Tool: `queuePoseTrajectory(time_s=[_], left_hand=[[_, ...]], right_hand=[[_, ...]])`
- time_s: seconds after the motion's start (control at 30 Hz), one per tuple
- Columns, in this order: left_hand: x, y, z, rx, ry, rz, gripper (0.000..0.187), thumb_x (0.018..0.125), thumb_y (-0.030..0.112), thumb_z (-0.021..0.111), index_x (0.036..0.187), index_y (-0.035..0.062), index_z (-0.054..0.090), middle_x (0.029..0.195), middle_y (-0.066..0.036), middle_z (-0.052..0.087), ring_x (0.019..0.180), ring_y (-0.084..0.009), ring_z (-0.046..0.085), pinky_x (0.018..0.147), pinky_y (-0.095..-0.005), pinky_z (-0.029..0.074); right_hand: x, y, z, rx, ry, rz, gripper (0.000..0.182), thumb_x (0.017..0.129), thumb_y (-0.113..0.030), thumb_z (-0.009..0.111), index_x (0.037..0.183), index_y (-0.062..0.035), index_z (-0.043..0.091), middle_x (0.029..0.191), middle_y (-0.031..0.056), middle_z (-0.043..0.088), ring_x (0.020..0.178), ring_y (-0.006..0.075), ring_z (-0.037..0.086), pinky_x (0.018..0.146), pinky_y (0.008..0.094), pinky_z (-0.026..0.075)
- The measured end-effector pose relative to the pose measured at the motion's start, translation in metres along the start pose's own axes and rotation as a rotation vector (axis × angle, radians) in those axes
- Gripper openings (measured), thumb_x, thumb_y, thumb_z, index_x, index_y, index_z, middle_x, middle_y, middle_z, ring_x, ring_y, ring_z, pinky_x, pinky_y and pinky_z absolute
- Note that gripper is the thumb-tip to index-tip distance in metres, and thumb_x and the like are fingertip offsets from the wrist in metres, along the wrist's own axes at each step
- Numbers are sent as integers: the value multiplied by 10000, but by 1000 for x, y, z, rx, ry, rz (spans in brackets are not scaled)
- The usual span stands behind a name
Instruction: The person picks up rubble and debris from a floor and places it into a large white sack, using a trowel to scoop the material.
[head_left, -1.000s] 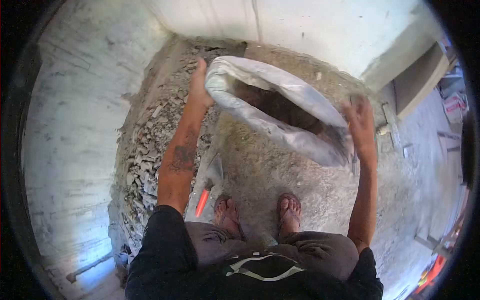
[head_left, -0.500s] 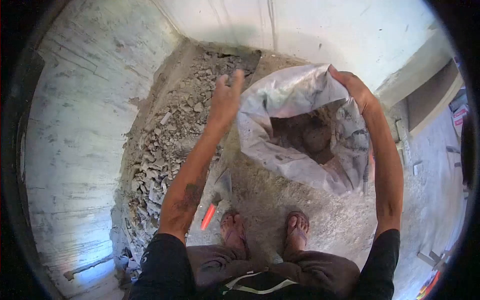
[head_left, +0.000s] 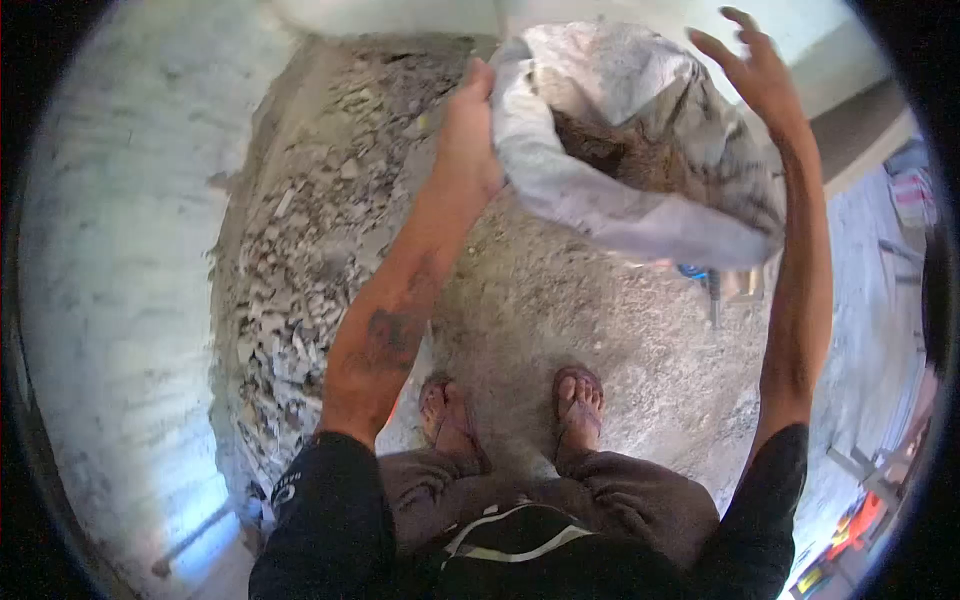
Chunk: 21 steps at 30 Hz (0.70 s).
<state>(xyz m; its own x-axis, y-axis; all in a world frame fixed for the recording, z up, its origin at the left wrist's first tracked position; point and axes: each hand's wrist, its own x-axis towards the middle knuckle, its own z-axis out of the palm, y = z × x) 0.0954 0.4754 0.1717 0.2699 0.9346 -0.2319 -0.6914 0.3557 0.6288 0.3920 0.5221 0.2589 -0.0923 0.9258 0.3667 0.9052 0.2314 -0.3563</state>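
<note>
A whitish woven sack [head_left: 640,215] stands with its mouth wide open in front of me, and brown debris shows inside. My left hand [head_left: 470,130] is at the sack's left rim, its palm and fingers pressed against the edge; the fingertips are partly hidden. Raised above the sack's upper right side, my right hand [head_left: 755,70] has its fingers spread and holds nothing. Broken rubble [head_left: 300,240] lies along the wall left of the sack.
A pale wall [head_left: 120,250] rises on the left, and another stands behind the sack. My sandalled feet [head_left: 450,415] are on the dusty floor [head_left: 520,310]. A blue and dark tool [head_left: 712,290] lies below the sack. Orange items [head_left: 860,520] sit at the lower right.
My left hand has come to the sack's left rim. My right hand has let go of the rim and opened above it. The sack appears higher in view, its mouth changed in shape.
</note>
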Motion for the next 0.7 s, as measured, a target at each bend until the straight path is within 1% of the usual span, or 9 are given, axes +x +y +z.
queuePoseTrajectory(time_s=[0.07, 0.17, 0.23, 0.37, 0.43, 0.53, 0.6, 0.67, 0.7], left_hand=[[-15, 2, 5, 16, 167, 72, 513, 1010, 447, 296, 1180, 25, 534, 1089, -151, 608, 995, -293, 618, 889, -470, 505], [-23, 6, -43, 219, 275, 166, 583, 1000, 489, 262, 1191, 15, 543, 1154, -180, 594, 1041, -342, 579, 962, -510, 431], [-20, 12, -63, -203, 322, 118, 544, 1016, 453, 275, 1105, 2, 566, 956, -145, 645, 901, -266, 632, 853, -438, 514], [-27, 17, -70, -93, 278, 111, 573, 1009, 496, 239, 1120, 39, 566, 1009, -133, 639, 916, -259, 631, 834, -440, 520], [-28, 21, -86, -44, 297, 170, 585, 1006, 510, 225, 1106, 52, 574, 1024, -116, 639, 930, -279, 630, 862, -447, 505], [-56, 47, -112, 856, 573, 28, 582, 1006, 501, 250, 1078, 38, 595, 996, -134, 643, 902, -302, 628, 875, -436, 485], [-106, 54, -134, 1597, 376, 351, 556, 998, 481, 310, 1076, 18, 607, 982, -194, 629, 909, -346, 618, 873, -444, 466], [-159, 63, -155, 1850, 163, -106, 505, 980, 449, 388, 1101, 10, 608, 990, -243, 608, 940, -382, 605, 839, -476, 464], [-190, 51, -188, 2066, -218, -36, 484, 956, 449, 443, 1110, 21, 608, 1013, -258, 600, 981, -416, 589, 841, -503, 468]], right_hand=[[-61, -32, -9, -201, 50, -228, 529, 861, -268, 656, 1313, -41, 501, 1349, 216, 458, 1238, 388, 445, 1006, 420, 397], [-138, -66, -2, -266, -444, -372, 569, 792, -217, 699, 1332, -181, 519, 1433, 159, 389, 1331, 349, 359, 1064, 565, 280], [-148, -92, 11, -213, -407, -437, 521, 796, -157, 673, 1300, -174, 545, 1371, 156, 462, 1271, 341, 433, 1020, 522, 353], [-140, -82, 25, -71, -557, -168, 424, 795, -73, 637, 1212, -130, 583, 1157, 156, 604, 1078, 332, 573, 888, 442, 466], [-166, -110, 12, -191, -665, -520, 329, 796, -53, 627, 1122, -79, 588, 980, 156, 636, 896, 348, 618, 768, 420, 496], [-172, -120, 4, -97, -630, -373, 286, 801, -31, 617, 1083, -54, 577, 964, 168, 621, 883, 347, 615, 758, 439, 487], [-182, -113, 4, -51, -575, -380, 290, 798, -19, 617, 1083, -54, 576, 965, 173, 619, 886, 351, 613, 759, 438, 485], [-184, -115, 4, -38, -522, -345, 311, 790, 4, 621, 1092, -51, 571, 978, 183, 615, 916, 356, 607, 782, 428, 483], [-183, -116, 5, -22, -517, -359, 311, 790, 4, 621, 1092, -51, 571, 978, 183, 615, 916, 356, 607, 782, 428, 483]])
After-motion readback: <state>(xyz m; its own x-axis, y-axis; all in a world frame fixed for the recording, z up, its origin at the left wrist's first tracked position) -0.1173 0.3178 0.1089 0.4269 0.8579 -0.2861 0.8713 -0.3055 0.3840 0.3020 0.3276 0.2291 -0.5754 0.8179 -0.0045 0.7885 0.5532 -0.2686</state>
